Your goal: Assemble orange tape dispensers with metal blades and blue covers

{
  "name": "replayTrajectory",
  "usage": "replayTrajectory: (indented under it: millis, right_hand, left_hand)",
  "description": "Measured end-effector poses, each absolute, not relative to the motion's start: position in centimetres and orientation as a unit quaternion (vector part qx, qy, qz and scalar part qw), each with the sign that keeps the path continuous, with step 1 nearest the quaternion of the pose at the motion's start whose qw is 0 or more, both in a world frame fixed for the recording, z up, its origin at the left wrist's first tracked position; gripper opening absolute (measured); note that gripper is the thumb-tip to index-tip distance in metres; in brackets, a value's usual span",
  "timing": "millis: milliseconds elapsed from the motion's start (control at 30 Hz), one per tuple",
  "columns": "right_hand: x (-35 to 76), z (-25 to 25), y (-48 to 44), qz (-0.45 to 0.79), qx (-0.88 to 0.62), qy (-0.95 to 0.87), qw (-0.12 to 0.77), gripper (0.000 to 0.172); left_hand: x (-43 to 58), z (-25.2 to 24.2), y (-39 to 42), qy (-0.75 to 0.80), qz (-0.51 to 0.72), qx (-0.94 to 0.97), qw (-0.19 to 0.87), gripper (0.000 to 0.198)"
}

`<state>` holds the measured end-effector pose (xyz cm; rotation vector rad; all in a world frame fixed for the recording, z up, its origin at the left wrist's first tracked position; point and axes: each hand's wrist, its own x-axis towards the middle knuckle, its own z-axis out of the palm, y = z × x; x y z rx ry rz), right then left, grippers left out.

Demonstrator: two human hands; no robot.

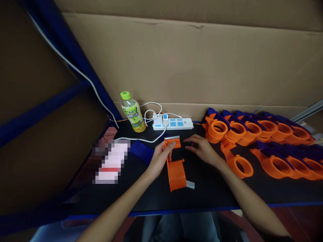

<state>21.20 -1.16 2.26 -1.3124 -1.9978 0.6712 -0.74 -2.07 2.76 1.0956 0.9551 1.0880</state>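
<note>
My left hand [161,156] is closed around the upper part of an orange plastic tape dispenser [177,174], its thumb pressed on the orange front. A serrated metal blade [172,137] runs along the dispenser's top edge. My right hand [202,148] hovers just to the right, thumb and fingers apart, with nothing visible between them. A silver metal strip [190,185] pokes out by the dispenser's lower right; whether it touches it I cannot tell. To the left of my left hand, a blue piece [142,152] lies on the black tabletop.
Several orange dispensers with blue parts [236,130] stand in rows at the right. An orange one without visible blue [241,166] lies nearer my right forearm. Behind are a white power strip [180,123] with cables and a drink bottle [133,114]. A cardboard wall [176,60] closes the back.
</note>
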Motion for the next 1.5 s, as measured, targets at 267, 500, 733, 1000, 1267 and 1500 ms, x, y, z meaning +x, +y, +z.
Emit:
replayTrajectory:
  millis: [267,500,733,1000,1267,1500]
  right_hand:
    - [19.5,4.0,-3.2,0.260,-0.459,-0.685,0.504,0.021]
    - [17.8,3.3,-4.2,0.187,-0.450,-0.701,0.520,0.021]
    - [17.1,2.8,-4.9,0.243,-0.425,-0.697,0.524,0.032]
    - [16.7,0.1,0.1,0.250,-0.538,-0.705,0.389,0.029]
    - [13.8,-1.2,5.5,0.201,-0.579,-0.741,0.274,0.032]
    - [12.9,-1.5,7.0,0.184,-0.580,-0.752,0.254,0.023]
  left_hand:
    - [-0.5,3.1,-2.5,0.402,0.460,0.503,0.611,0.037]
    - [0.1,2.9,-2.9,0.383,0.435,0.526,0.623,0.042]
    - [-0.2,3.0,-2.9,0.403,0.447,0.487,0.633,0.034]
    - [-0.6,4.2,-2.9,0.402,0.456,0.308,0.731,0.038]
    - [0.1,4.1,-3.6,0.368,0.408,0.412,0.727,0.036]
    - [-0.1,4.0,-3.5,0.368,0.415,0.412,0.723,0.040]
